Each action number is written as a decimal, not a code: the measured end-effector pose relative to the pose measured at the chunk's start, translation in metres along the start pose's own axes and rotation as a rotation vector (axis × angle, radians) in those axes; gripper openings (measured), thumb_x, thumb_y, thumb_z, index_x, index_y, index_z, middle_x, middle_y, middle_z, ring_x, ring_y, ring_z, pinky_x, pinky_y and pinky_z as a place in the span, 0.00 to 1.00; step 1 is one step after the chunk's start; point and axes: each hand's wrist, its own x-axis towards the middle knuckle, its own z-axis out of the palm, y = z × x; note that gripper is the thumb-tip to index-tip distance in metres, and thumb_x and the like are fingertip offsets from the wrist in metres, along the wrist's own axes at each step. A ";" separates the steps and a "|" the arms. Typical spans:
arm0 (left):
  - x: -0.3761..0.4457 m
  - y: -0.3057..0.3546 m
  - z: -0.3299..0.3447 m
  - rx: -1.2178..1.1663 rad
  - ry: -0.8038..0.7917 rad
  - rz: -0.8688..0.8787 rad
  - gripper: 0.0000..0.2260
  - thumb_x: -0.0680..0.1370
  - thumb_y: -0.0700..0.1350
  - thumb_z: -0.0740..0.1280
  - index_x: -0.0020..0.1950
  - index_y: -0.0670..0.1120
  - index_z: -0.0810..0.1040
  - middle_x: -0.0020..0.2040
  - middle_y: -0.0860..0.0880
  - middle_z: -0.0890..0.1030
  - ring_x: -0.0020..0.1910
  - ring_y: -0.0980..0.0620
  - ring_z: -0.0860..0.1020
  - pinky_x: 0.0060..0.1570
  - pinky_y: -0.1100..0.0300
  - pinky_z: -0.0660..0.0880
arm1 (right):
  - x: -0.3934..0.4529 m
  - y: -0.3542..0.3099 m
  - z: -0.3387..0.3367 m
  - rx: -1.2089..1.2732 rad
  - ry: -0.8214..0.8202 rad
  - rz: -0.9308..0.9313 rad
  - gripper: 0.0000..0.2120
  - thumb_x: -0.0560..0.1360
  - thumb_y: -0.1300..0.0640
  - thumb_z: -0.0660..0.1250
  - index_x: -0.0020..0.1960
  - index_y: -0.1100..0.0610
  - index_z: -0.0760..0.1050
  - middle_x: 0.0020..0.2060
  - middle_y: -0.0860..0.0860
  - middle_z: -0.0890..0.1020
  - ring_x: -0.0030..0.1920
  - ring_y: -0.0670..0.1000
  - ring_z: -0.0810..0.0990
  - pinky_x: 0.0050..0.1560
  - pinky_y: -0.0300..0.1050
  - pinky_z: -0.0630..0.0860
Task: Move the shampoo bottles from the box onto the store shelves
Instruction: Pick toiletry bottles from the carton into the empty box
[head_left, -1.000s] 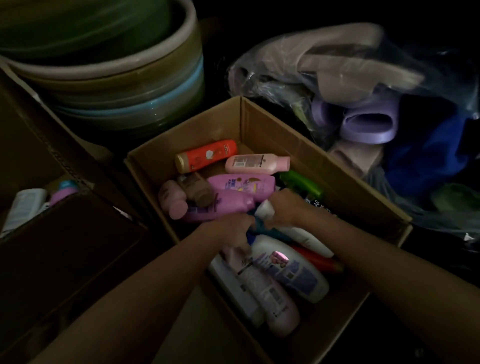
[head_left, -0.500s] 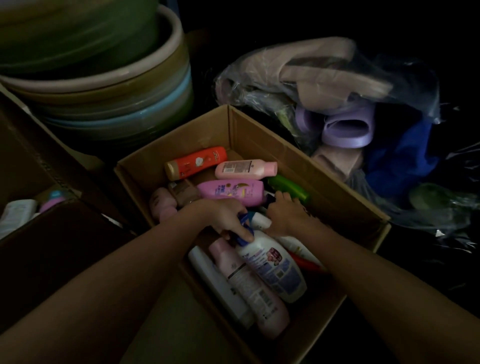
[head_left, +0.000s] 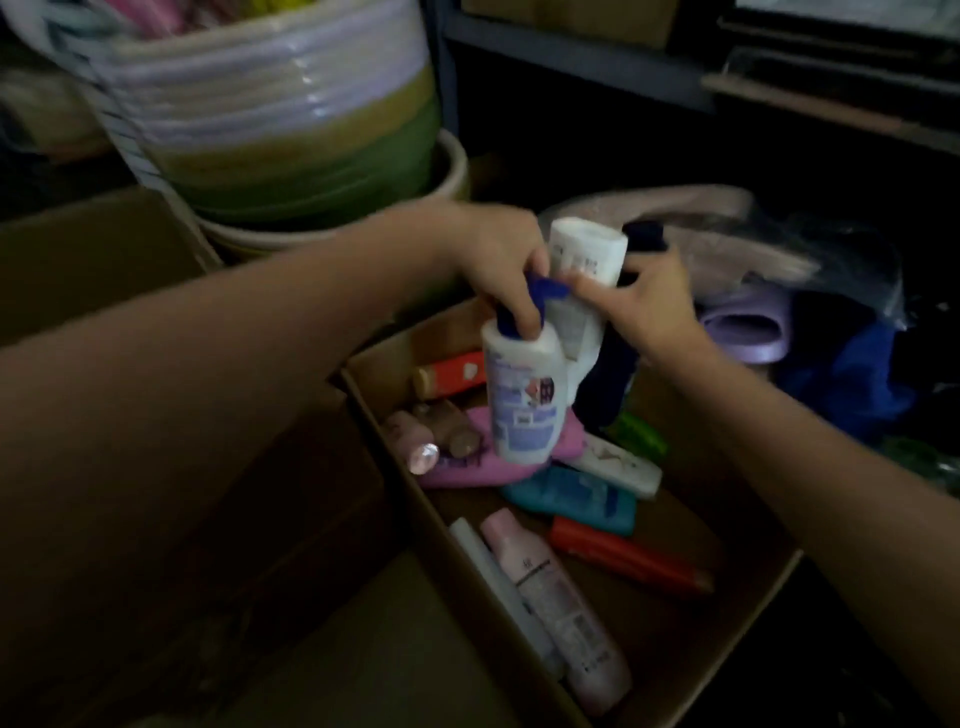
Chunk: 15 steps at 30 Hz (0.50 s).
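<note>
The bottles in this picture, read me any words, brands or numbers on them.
None can be read.
White bottle with the blue cap in the left hand: blue label, blurred.
White bottle in the right hand: print blurred.
Pink bottle in the box: too small.

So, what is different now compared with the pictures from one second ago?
Both hands have risen out of the box. The left hand now holds the white bottle with the blue pump lifted above it; the right hand grips another white bottle. The pink, orange and teal bottles still lie inside.
</note>
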 end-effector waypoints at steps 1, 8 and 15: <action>-0.017 -0.010 -0.020 0.005 0.062 -0.030 0.09 0.68 0.49 0.75 0.40 0.47 0.79 0.30 0.55 0.75 0.26 0.61 0.72 0.25 0.75 0.65 | 0.007 -0.026 0.002 0.041 0.002 -0.046 0.16 0.66 0.47 0.75 0.48 0.56 0.82 0.46 0.60 0.84 0.51 0.54 0.80 0.53 0.49 0.76; -0.158 -0.104 -0.104 -0.152 0.641 -0.226 0.17 0.72 0.42 0.70 0.60 0.46 0.74 0.49 0.51 0.75 0.44 0.55 0.73 0.46 0.63 0.69 | 0.041 -0.190 0.074 0.201 0.062 -0.440 0.16 0.60 0.33 0.70 0.42 0.41 0.78 0.54 0.57 0.79 0.59 0.54 0.75 0.59 0.50 0.74; -0.241 -0.202 -0.090 -0.216 0.606 -0.558 0.14 0.71 0.41 0.71 0.55 0.51 0.77 0.49 0.51 0.77 0.50 0.51 0.75 0.50 0.56 0.70 | 0.025 -0.265 0.182 0.432 -0.323 -0.429 0.09 0.68 0.55 0.76 0.45 0.58 0.82 0.40 0.51 0.84 0.39 0.44 0.83 0.44 0.46 0.82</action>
